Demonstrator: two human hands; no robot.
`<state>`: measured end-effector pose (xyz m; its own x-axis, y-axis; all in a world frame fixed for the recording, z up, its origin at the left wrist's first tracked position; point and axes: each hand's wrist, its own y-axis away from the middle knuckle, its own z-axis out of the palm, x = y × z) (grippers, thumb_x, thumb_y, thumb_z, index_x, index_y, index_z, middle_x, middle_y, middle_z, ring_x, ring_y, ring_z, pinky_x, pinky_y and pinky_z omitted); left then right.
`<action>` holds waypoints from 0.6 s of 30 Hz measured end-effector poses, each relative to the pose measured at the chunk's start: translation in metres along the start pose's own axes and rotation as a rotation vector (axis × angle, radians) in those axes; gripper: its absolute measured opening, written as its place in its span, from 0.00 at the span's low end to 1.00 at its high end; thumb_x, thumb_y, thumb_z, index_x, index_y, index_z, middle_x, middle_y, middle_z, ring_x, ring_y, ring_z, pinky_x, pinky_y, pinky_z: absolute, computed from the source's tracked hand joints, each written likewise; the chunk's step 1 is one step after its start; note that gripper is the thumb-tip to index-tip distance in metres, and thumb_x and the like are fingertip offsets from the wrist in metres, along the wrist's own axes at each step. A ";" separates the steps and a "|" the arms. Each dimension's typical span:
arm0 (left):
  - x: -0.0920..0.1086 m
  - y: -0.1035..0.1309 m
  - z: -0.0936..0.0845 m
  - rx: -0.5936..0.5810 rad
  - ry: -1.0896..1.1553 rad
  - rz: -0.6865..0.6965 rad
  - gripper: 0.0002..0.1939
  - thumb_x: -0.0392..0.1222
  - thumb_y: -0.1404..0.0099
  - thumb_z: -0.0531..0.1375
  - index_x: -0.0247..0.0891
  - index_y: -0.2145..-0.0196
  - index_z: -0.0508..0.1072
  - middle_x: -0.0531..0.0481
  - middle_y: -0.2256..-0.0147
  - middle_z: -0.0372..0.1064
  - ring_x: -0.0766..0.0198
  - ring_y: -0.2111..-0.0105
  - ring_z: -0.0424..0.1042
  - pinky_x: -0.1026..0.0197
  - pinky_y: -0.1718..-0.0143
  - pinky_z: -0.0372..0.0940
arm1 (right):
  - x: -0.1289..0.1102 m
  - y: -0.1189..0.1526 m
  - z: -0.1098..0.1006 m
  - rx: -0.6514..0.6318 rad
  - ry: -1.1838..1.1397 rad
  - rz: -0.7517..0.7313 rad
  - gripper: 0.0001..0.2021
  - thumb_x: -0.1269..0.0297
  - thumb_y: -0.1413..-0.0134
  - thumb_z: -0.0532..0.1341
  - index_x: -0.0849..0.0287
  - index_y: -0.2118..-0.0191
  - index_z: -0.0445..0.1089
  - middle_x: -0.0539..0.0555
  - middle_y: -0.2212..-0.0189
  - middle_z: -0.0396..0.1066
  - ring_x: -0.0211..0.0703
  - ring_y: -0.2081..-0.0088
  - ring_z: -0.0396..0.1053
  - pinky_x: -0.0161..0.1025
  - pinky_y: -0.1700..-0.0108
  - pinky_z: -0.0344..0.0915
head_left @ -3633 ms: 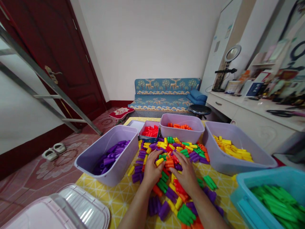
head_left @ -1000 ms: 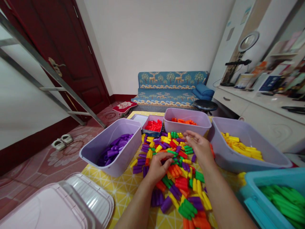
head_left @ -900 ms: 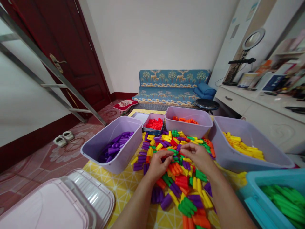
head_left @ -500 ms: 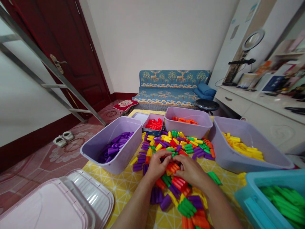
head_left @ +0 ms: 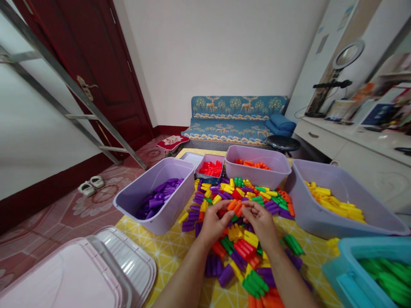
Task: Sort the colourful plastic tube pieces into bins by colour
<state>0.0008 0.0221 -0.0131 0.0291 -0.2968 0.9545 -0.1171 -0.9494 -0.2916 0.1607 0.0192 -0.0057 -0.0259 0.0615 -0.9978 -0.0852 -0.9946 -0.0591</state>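
Observation:
Over a heap of mixed plastic pieces (head_left: 246, 249) my left hand (head_left: 214, 221) and my right hand (head_left: 258, 216) meet around an orange piece (head_left: 236, 207). The fingers of both hands are closed on it, left hand on its left side, right hand on its right. Red, yellow, green and purple pieces lie beneath and beyond the hands on the yellow patterned cloth (head_left: 167, 246). Wrists and forearms cover part of the heap.
Bins hold sorted pieces: purple (head_left: 159, 197) at left, red (head_left: 210, 168) and orange (head_left: 253, 164) at the back, yellow (head_left: 337, 202) at right, green (head_left: 387, 276) at lower right. Lids (head_left: 64, 273) lie at lower left. A sofa (head_left: 237, 122) stands behind.
Both hands have risen slightly off the heap, and an orange piece now shows between their fingertips. The whole view has shifted a little.

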 end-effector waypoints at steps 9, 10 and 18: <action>-0.007 -0.006 -0.001 0.164 0.214 -0.049 0.13 0.46 0.42 0.63 0.35 0.62 0.72 0.48 0.66 0.74 0.62 0.66 0.73 0.63 0.63 0.66 | 0.017 -0.009 -0.013 0.196 -0.263 0.018 0.17 0.50 0.56 0.67 0.57 0.63 0.73 0.50 0.72 0.72 0.36 0.73 0.67 0.32 0.70 0.65; -0.005 -0.009 -0.002 0.195 0.242 -0.047 0.13 0.46 0.42 0.63 0.35 0.62 0.72 0.48 0.66 0.74 0.62 0.66 0.73 0.63 0.63 0.67 | 0.018 -0.009 -0.013 0.196 -0.271 0.019 0.17 0.50 0.56 0.67 0.57 0.63 0.73 0.50 0.72 0.72 0.36 0.72 0.67 0.32 0.70 0.65; 0.013 -0.057 -0.008 0.433 0.441 -0.223 0.19 0.47 0.54 0.70 0.31 0.67 0.75 0.49 0.74 0.73 0.66 0.75 0.73 0.65 0.71 0.67 | 0.019 -0.009 -0.014 0.168 -0.228 -0.003 0.18 0.51 0.56 0.67 0.57 0.63 0.73 0.50 0.72 0.72 0.37 0.71 0.67 0.33 0.69 0.66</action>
<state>-0.0006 0.0733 0.0166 -0.4139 -0.1048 0.9043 0.2572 -0.9663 0.0057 0.1744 0.0278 -0.0240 -0.2473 0.1010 -0.9637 -0.2493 -0.9677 -0.0375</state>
